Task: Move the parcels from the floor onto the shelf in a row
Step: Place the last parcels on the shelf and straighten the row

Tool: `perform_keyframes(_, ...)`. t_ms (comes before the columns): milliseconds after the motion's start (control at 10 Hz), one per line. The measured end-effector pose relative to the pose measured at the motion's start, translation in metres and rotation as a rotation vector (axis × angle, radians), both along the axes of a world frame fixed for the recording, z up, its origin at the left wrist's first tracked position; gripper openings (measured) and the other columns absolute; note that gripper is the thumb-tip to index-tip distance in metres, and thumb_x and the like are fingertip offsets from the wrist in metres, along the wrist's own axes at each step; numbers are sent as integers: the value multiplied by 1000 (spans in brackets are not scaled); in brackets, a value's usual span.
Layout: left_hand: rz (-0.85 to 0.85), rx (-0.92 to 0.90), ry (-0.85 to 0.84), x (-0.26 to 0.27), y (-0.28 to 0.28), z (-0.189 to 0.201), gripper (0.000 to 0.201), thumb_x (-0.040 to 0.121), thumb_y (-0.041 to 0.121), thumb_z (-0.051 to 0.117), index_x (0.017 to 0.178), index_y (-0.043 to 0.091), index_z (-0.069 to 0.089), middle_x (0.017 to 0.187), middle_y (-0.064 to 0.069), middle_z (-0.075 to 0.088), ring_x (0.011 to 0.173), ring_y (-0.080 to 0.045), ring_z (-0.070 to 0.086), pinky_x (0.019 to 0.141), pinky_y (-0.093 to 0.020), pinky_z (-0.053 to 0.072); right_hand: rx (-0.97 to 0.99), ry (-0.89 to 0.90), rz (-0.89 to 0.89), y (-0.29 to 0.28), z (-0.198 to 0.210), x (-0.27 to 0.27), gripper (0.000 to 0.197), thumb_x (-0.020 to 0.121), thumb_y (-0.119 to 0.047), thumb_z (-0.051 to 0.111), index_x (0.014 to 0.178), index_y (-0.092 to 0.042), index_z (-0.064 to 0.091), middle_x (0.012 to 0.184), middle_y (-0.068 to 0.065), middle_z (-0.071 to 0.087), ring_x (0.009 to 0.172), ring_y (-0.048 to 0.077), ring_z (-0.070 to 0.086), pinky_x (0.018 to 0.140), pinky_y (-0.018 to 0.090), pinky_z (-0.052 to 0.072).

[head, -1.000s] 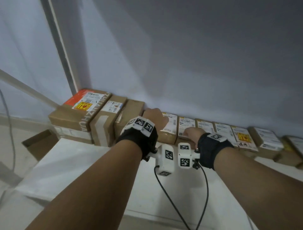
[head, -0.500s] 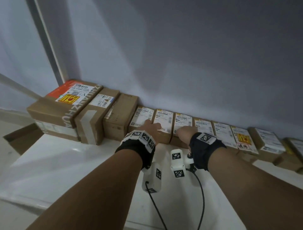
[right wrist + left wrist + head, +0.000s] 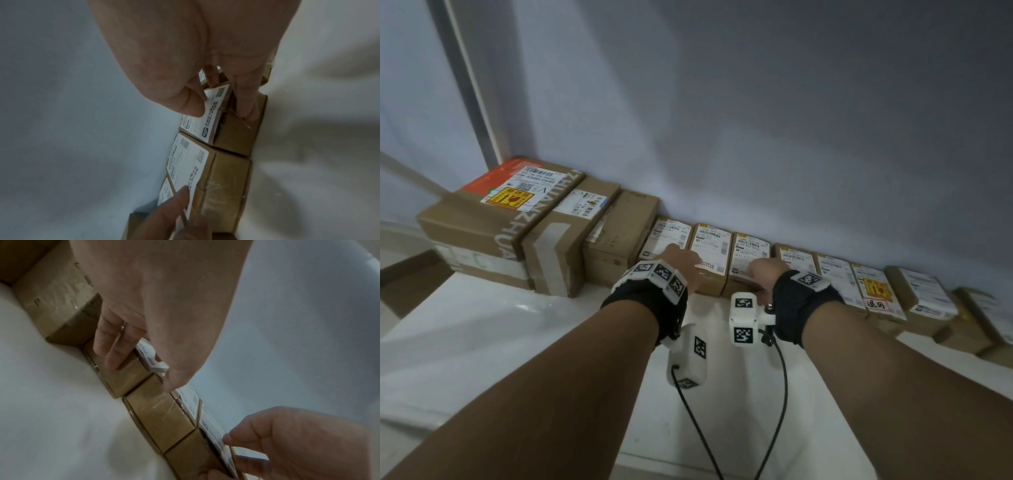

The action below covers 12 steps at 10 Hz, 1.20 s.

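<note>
Brown cardboard parcels with white labels stand in a row against the wall on the white shelf (image 3: pixel 517 325). My left hand (image 3: pixel 681 263) lies at the front of the first small parcel (image 3: pixel 669 236) and the second (image 3: pixel 710 243). Its straight fingers (image 3: pixel 111 350) press the first parcel's front face (image 3: pixel 123 381), with the thumb at the top edge beside it. My right hand (image 3: pixel 765 274) pinches the third small parcel (image 3: pixel 750 250), thumb (image 3: pixel 191 105) on the label (image 3: pixel 213 116) and fingers (image 3: pixel 246 105) on the front face. That parcel sits slightly askew.
Three bigger boxes (image 3: pixel 496 212) (image 3: pixel 571 233) (image 3: pixel 619 236) fill the row's left end. Several more small parcels (image 3: pixel 876 291) continue to the right. An open carton (image 3: pixel 407 274) lies below the shelf's left edge. Camera cables (image 3: pixel 780 394) hang between my forearms.
My left hand slid back from the top of the first small parcel to its front edge, uncovering the label. The right hand stayed on the third parcel.
</note>
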<state>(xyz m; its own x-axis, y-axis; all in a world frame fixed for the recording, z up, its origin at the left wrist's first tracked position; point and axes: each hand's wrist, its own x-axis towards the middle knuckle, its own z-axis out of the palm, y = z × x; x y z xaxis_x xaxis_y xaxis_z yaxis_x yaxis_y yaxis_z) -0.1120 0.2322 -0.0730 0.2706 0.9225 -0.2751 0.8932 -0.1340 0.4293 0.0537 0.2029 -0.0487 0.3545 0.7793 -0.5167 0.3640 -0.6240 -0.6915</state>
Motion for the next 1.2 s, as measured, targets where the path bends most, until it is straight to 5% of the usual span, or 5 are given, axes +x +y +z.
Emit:
perform_keyframes(500, 45, 73, 95, 48, -16, 35, 49, 92, 31, 54, 139, 25, 41, 146, -10, 24, 124, -38, 48, 102, -47, 44, 99, -14, 14, -28, 10, 57, 43, 93, -19, 50, 135, -8, 47, 133, 15, 53, 118, 33, 55, 93, 41, 52)
perform_keyframes(700, -232, 143, 18, 116, -36, 45, 44, 93, 29, 55, 135, 15, 51, 139, -12, 44, 120, -31, 53, 101, -44, 46, 103, -89, -271, -71, 8, 178, 52, 88, -15, 55, 138, -5, 43, 137, 12, 48, 91, 22, 51, 63, 33, 52)
perform_keyframes(900, -468, 98, 18, 173, -52, 14, 54, 102, 32, 47, 152, 22, 31, 160, -4, 23, 144, -26, 29, 116, -39, 29, -20, -334, -265, -91, -11, 237, 33, 101, -14, 41, 127, 2, 52, 122, 21, 54, 62, 11, 41, 54, 18, 34)
perform_keyframes(1000, -454, 69, 4, 191, -52, 5, 49, 100, 26, 48, 147, 16, 40, 152, -7, 35, 138, -26, 38, 111, -36, 35, -60, -388, -152, -85, -19, 233, 28, 101, -17, 41, 122, -5, 56, 128, 19, 57, 94, 28, 59, 82, 31, 46)
perform_keyframes(1200, -413, 106, 65, 196, -44, 7, 36, 95, 23, 51, 130, 15, 56, 135, -8, 48, 109, -26, 59, 82, -32, 49, -22, -186, -244, -73, -32, 236, 46, 96, -28, 53, 136, -6, 48, 135, 14, 54, 97, 22, 58, 58, 20, 40)
